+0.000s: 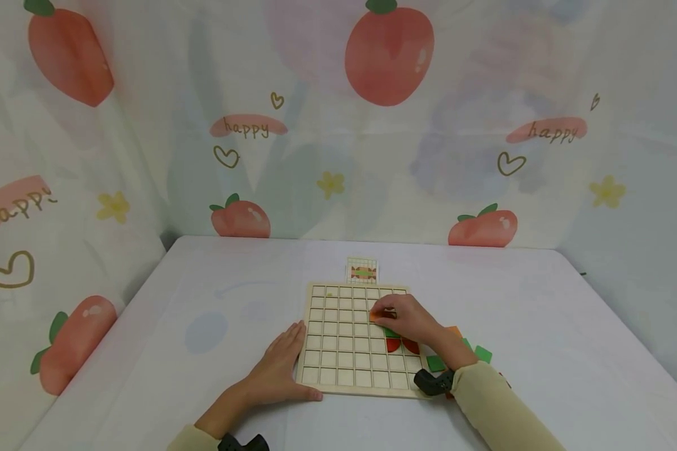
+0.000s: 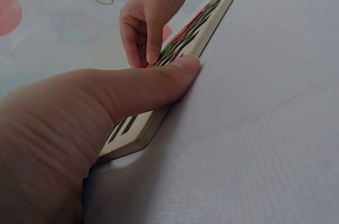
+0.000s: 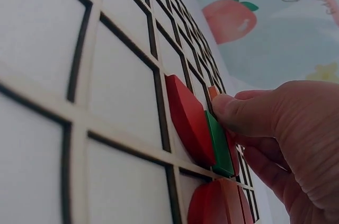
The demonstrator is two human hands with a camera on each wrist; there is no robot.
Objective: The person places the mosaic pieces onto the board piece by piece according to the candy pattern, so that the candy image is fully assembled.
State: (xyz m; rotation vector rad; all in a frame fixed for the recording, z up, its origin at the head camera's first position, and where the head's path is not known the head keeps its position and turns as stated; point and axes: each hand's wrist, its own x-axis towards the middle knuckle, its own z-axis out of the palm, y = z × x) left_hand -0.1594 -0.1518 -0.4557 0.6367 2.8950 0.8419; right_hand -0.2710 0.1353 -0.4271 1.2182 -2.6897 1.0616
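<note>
A pale wooden grid board [image 1: 345,361] lies flat on the table. My left hand [image 1: 279,369] rests against its left edge, fingers extended, with the thumb along the near edge. On the board's right side, my right hand [image 1: 407,316] pinches an orange tile [image 1: 374,317] between thumb and fingertips, at a grid square. Just nearer, a green tile [image 1: 391,332] and red curved pieces [image 1: 393,346] sit in squares. In the right wrist view, the orange tile [image 3: 213,93] is mostly hidden by the thumb, beyond a red piece [image 3: 188,123] and a green tile [image 3: 220,144].
A small pattern card [image 1: 363,272] with a red, orange and green picture lies beyond the board's far edge. Loose pieces, among them a green tile [image 1: 482,354] and an orange tile [image 1: 455,330], lie right of the board, partly behind the right forearm.
</note>
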